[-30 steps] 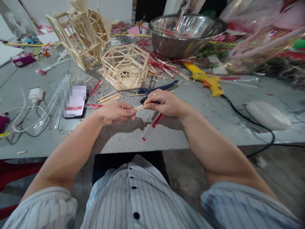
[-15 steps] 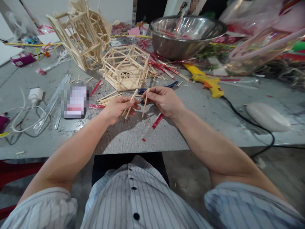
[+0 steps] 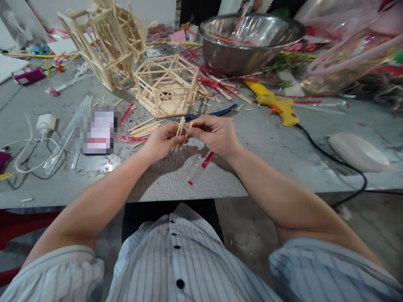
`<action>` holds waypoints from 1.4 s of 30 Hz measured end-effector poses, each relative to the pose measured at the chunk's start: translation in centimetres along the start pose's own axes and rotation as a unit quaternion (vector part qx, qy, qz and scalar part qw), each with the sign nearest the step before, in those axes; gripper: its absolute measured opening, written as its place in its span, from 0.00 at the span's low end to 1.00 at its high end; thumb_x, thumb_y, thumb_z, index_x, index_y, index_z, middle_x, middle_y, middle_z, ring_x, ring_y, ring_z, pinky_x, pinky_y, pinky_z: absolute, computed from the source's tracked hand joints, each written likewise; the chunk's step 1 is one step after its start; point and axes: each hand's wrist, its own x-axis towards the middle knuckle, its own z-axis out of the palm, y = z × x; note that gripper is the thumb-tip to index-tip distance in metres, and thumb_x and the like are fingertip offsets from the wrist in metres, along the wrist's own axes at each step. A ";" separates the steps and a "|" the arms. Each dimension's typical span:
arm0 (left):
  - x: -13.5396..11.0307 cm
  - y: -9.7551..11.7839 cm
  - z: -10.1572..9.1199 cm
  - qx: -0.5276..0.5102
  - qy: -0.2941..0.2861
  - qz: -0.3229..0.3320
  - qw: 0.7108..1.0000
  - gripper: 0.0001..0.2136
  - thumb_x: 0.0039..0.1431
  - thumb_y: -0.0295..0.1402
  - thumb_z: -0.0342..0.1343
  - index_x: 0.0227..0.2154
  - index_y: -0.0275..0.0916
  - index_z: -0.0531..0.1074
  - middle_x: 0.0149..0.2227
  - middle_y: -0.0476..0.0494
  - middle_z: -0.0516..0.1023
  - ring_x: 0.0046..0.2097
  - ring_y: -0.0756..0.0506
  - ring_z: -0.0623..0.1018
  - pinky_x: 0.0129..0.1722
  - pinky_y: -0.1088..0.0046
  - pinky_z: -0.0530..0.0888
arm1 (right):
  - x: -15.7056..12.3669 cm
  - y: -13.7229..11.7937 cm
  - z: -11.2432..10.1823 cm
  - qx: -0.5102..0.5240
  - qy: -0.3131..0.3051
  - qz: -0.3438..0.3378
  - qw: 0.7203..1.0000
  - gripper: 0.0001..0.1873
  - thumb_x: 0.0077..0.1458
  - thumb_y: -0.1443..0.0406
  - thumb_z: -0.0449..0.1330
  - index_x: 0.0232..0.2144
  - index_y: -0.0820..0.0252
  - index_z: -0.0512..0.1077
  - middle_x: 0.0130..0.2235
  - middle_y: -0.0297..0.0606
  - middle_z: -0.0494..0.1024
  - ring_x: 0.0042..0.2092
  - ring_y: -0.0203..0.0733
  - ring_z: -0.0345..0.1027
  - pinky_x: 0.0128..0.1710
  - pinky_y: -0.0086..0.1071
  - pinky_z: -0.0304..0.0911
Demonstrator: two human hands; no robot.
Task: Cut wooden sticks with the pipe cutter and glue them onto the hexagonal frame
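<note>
My left hand (image 3: 160, 142) is closed around a small bundle of thin wooden sticks (image 3: 180, 131), held nearly upright just above the grey table (image 3: 163, 178). My right hand (image 3: 214, 134) pinches the top of the same bundle with thumb and forefinger, so both hands meet at the sticks. Loose wooden sticks (image 3: 145, 127) lie on the table just left of my hands. A hexagonal stick frame (image 3: 165, 86) stands right behind them, with a taller stick structure (image 3: 105, 40) further back left.
A blue-handled tool (image 3: 217, 113) lies behind my right hand. A yellow glue gun (image 3: 273, 105) with a black cord sits to the right, a steel bowl (image 3: 248, 40) behind it. A phone (image 3: 98, 129), a white charger (image 3: 45, 123) and a red-and-clear wrapper (image 3: 201, 165) lie nearby.
A second ago both hands pinched the sticks end to end. Half a second ago the hands were apart, each with its own sticks. Now the sticks are gathered upright in one bundle between both hands.
</note>
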 end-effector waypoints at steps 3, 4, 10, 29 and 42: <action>0.0 0.0 0.2 0.026 -0.006 -0.003 1.000 0.06 0.52 0.18 0.54 0.31 0.34 0.67 0.26 0.50 0.73 0.30 0.53 0.75 0.35 0.75 0.71 | 0.0 0.0 0.0 -0.001 -0.016 0.008 1.000 0.11 0.45 0.56 0.65 0.25 0.57 0.76 0.24 0.32 0.74 0.26 0.35 0.68 0.29 0.34 0.68; 0.0 0.0 0.3 0.031 -0.004 -0.002 1.000 0.07 0.52 0.18 0.54 0.31 0.34 0.67 0.27 0.50 0.74 0.31 0.53 0.75 0.35 0.75 0.71 | -0.1 0.0 0.0 -0.004 -0.016 0.012 1.000 0.11 0.46 0.56 0.65 0.26 0.57 0.76 0.24 0.32 0.74 0.26 0.35 0.67 0.28 0.34 0.67; -0.1 -0.8 0.3 0.075 0.003 0.013 0.997 0.08 0.51 0.22 0.56 0.34 0.35 0.66 0.28 0.50 0.74 0.32 0.52 0.76 0.33 0.78 0.69 | -0.3 -0.1 0.0 -0.036 -0.002 0.008 0.999 0.10 0.46 0.57 0.65 0.26 0.57 0.76 0.25 0.33 0.76 0.27 0.35 0.67 0.28 0.32 0.66; 0.1 -1.4 -0.5 0.172 -0.028 0.018 0.985 0.06 0.51 0.32 0.58 0.27 0.33 0.72 0.23 0.52 0.70 0.26 0.54 0.68 0.29 0.78 0.64 | 0.0 0.7 -0.2 -0.121 -0.029 -0.049 0.991 0.12 0.48 0.55 0.64 0.26 0.58 0.76 0.26 0.34 0.73 0.28 0.35 0.64 0.29 0.32 0.61; 0.1 -1.3 -0.6 0.182 -0.046 0.033 0.982 0.07 0.53 0.32 0.57 0.29 0.33 0.76 0.26 0.47 0.76 0.29 0.52 0.72 0.33 0.76 0.68 | 0.2 1.0 -0.2 -0.108 -0.035 -0.074 0.991 0.15 0.48 0.53 0.64 0.24 0.58 0.76 0.25 0.33 0.72 0.28 0.34 0.65 0.29 0.31 0.61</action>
